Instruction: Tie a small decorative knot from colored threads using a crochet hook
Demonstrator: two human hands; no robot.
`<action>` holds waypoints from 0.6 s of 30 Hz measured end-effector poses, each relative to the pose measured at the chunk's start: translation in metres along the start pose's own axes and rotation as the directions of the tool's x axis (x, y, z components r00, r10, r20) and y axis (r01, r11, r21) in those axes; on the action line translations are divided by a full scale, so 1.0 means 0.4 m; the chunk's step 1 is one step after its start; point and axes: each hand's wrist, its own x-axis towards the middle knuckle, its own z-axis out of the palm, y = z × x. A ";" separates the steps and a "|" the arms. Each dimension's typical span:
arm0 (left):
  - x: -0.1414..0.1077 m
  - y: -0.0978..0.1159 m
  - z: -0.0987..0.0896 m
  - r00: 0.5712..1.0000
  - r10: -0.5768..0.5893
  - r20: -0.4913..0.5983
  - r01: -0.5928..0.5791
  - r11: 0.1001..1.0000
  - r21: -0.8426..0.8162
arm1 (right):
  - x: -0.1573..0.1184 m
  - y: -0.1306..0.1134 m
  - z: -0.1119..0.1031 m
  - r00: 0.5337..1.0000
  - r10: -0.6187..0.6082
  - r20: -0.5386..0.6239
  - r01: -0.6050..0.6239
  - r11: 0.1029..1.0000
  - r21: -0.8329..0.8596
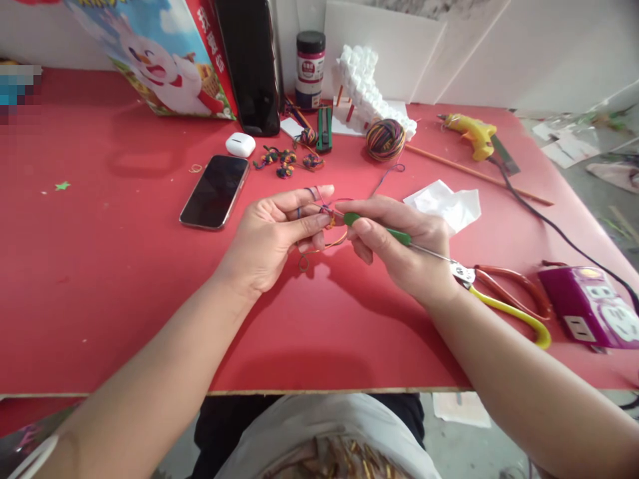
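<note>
1. Grips small multicolour yarn piece (329,219) in left hand (272,236), pinched between thumb and fingers above the red bench (150,319), with yarn looped around fingers.
2. Grips crochet hook (398,236) by its green handle in right hand (417,249), thumb and fingers closed, front end directed at yarn piece; exact contact too small to tell.
3. Has multicolour yarn ball (386,140) beyond right hand, near white textured object (364,80).
4. Has small crocheted pieces (287,158) beyond left hand, near green cutter (324,130); phone (214,193) lying flat, near white case (240,145).
5. Has crumpled white paper (446,205) and pliers (506,309) near right hand; yellow glue gun (472,133) farther off.
</note>
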 end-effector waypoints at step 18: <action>0.000 0.002 -0.008 0.990 -0.139 -0.011 0.137 0.984 -0.117 | 0.000 0.005 0.004 0.999 0.010 0.031 -0.009 0.999 -0.040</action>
